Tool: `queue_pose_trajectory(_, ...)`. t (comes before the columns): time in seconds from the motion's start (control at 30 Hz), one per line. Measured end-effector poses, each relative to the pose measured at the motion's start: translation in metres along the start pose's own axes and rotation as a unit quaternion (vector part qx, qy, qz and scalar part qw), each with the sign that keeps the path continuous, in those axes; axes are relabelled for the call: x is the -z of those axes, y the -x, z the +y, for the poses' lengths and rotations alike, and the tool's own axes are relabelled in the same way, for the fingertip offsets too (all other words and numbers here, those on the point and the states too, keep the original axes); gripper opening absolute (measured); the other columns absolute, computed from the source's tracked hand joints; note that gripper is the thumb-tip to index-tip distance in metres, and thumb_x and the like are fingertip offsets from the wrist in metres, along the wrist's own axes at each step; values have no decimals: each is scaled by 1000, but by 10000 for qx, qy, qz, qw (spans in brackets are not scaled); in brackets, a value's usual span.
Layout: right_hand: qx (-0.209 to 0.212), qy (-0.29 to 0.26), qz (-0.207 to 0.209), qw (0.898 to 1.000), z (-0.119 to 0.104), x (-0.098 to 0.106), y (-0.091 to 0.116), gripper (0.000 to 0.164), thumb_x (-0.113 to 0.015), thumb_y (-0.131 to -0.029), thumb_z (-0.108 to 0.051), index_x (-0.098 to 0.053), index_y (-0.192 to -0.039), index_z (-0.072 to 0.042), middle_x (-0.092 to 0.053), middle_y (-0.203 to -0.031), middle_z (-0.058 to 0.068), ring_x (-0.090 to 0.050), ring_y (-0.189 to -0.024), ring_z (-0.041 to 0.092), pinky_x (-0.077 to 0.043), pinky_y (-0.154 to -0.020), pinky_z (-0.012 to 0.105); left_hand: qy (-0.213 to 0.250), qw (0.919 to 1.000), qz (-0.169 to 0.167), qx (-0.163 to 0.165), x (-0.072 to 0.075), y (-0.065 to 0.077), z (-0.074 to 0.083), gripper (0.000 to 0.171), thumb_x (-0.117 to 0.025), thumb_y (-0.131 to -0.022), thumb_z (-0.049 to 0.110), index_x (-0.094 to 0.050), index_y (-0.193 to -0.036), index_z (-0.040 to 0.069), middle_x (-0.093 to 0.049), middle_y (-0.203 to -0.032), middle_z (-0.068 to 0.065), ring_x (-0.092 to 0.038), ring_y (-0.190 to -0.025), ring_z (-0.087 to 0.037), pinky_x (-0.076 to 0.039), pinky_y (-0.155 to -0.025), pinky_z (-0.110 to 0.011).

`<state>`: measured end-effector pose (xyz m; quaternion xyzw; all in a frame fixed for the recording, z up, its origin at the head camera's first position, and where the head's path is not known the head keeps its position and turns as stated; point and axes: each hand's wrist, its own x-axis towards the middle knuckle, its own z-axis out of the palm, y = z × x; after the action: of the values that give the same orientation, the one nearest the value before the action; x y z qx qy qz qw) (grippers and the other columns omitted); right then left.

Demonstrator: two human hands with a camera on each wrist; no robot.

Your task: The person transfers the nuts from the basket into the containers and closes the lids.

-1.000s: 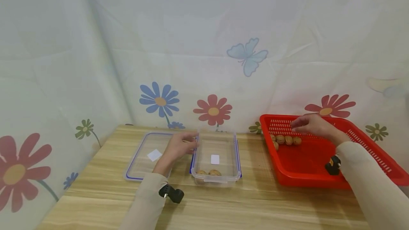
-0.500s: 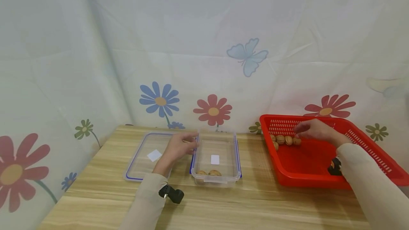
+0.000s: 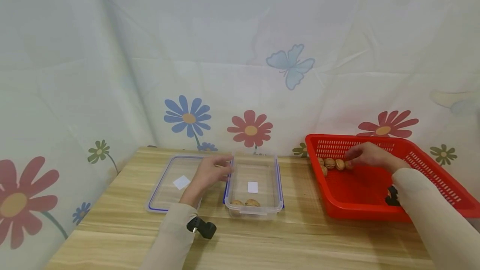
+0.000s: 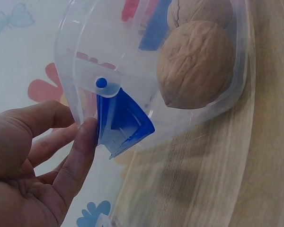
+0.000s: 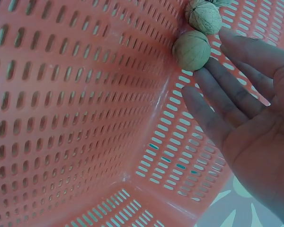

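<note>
In the head view, my left hand (image 3: 211, 173) is at the left rim of a clear plastic food container (image 3: 258, 210). The left wrist view shows its thumb and fingers pinching that rim beside a blue side clip (image 4: 125, 123). Two walnuts (image 4: 199, 64) lie inside the container at its near end. My right hand (image 3: 371, 155) is inside a red plastic basket (image 3: 360, 211), fingers fairly straight. One fingertip touches or nearly touches a walnut (image 5: 191, 50) at the end of a row; the thumb is close to it too. More walnuts (image 3: 330, 163) sit in the basket's back left corner.
A clear lid (image 3: 157, 203) with a blue seal and a white label lies flat on the wooden table (image 3: 262, 245), left of the container. A flower-printed cloth (image 3: 225, 74) hangs behind the table. The basket's slotted walls (image 5: 61, 94) rise around my right hand.
My right hand has lowered within the basket toward the walnut at the row's right end. My left hand and the container have stayed in place.
</note>
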<state>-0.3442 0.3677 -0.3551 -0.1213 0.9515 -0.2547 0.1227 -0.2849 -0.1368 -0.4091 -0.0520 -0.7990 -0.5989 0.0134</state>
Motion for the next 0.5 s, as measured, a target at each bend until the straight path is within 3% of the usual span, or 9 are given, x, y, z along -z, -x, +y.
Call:
queue_pose_trajectory(0.27, -231, 10, -57, 9997, 3, 1, -1, 42, -83, -93, -19, -73, -128, 3, -73, -120, 20, -65, -104, 34, -49, -104, 73, 14, 10000, 24, 22, 0, 1, 1, 40, -74, -95, -2, -70, -135, -3, -71, -111, -20, -73, -90, -27, -67, -78, -37)
queue_pose_trajectory(0.5, -273, 140, -445, 9985, 2, 2, 1, 35, -84, -93, -20, -76, -121, 0, -74, -111, 10, -64, -98, 28, -54, -102, 65, 3, 10000, 6, 38, -1, 1, 1, 41, -75, -95, -1, -70, -136, -2, -71, -111, -20, -73, -90, -26, -67, -78, -37)
